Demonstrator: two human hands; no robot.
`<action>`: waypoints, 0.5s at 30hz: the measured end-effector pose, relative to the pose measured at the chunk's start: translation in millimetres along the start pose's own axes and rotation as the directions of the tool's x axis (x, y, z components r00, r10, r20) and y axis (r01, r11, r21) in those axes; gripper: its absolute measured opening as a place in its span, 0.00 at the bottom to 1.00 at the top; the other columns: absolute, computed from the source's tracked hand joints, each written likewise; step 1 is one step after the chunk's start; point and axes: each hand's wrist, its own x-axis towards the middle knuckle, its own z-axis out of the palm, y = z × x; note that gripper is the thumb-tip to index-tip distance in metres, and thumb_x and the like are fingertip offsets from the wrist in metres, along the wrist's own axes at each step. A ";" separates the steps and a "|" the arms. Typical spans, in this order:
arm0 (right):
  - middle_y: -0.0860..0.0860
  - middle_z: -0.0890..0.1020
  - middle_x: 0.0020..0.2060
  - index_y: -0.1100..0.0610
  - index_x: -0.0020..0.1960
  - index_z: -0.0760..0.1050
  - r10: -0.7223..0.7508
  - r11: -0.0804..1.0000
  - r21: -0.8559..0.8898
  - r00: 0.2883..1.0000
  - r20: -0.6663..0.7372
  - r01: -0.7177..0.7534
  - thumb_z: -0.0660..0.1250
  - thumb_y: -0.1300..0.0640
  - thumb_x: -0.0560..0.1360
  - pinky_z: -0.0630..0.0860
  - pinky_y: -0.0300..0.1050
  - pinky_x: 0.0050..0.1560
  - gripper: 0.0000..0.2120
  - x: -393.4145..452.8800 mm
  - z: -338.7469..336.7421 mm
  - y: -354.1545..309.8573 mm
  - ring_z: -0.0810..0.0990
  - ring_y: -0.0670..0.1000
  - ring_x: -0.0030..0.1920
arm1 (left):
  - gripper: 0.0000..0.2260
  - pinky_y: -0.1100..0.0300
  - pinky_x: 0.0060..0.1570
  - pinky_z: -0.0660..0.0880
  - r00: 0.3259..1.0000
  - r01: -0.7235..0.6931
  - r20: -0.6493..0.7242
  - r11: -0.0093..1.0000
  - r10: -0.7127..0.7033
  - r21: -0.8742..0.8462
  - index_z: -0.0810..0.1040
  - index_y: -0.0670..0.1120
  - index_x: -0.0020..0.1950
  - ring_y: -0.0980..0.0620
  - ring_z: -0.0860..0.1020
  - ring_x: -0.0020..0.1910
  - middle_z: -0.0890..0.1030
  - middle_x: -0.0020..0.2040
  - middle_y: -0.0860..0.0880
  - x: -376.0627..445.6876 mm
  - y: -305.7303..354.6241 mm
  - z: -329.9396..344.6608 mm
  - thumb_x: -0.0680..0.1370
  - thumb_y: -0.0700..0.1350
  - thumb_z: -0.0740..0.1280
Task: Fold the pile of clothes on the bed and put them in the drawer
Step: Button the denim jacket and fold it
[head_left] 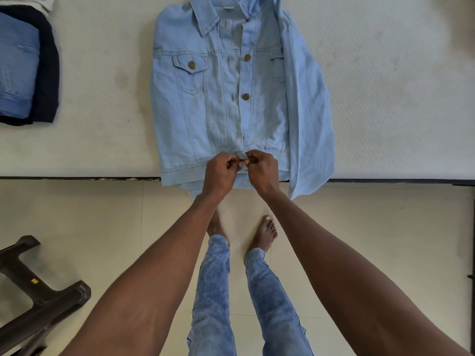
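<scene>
A light blue denim jacket (195, 104) lies front-up on the white bed (385, 98), collar away from me, its hem hanging over the bed's near edge. Its right sleeve (308, 119) is folded down along the side. My left hand (221, 173) and my right hand (262, 170) meet at the bottom of the front placket, each pinching the hem band beside the lowest button. Two brass buttons higher up the front show.
A stack of folded clothes (23, 70), blue denim on dark fabric, sits at the bed's left. A dark plastic stool (36, 296) lies on the tiled floor at lower left. My bare feet stand close to the bed edge.
</scene>
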 end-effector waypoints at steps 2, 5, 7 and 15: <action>0.49 0.82 0.33 0.59 0.45 0.83 0.003 1.000 0.002 1.000 -0.007 -0.003 0.64 0.69 0.73 0.71 0.37 0.35 0.10 0.7 -3.3 0.8 0.76 0.44 0.32 | 0.02 0.53 0.42 0.78 0.998 -0.059 -0.027 0.998 0.060 0.032 0.83 0.41 0.45 0.50 0.80 0.40 0.82 0.41 0.47 0.4 -1.2 0.8 0.75 0.40 0.72; 0.53 0.82 0.33 0.60 0.42 0.80 0.166 0.963 0.230 0.983 -0.082 -0.144 0.69 0.67 0.73 0.78 0.44 0.40 0.05 0.3 -7.9 3.1 0.80 0.51 0.34 | 0.02 0.54 0.39 0.77 0.981 -0.186 -0.031 0.978 0.190 0.099 0.84 0.42 0.45 0.51 0.78 0.38 0.81 0.40 0.48 -0.1 0.4 4.1 0.75 0.39 0.71; 0.53 0.82 0.33 0.59 0.38 0.78 0.316 0.867 0.422 0.947 -0.052 -0.266 0.68 0.68 0.74 0.78 0.41 0.39 0.08 -0.7 -7.7 1.2 0.79 0.51 0.34 | 0.02 0.56 0.36 0.75 0.962 -0.263 -0.030 0.950 0.271 0.168 0.83 0.41 0.46 0.51 0.77 0.37 0.80 0.40 0.48 -1.8 2.4 6.3 0.76 0.38 0.71; 0.50 0.79 0.33 0.57 0.38 0.75 0.414 0.797 0.494 0.910 -0.027 -0.348 0.66 0.71 0.72 0.74 0.40 0.37 0.11 -1.8 -3.3 2.2 0.76 0.48 0.36 | 0.05 0.56 0.39 0.73 0.965 -0.260 0.095 0.944 0.245 0.206 0.80 0.41 0.46 0.51 0.76 0.39 0.78 0.42 0.47 2.2 0.0 7.8 0.78 0.42 0.68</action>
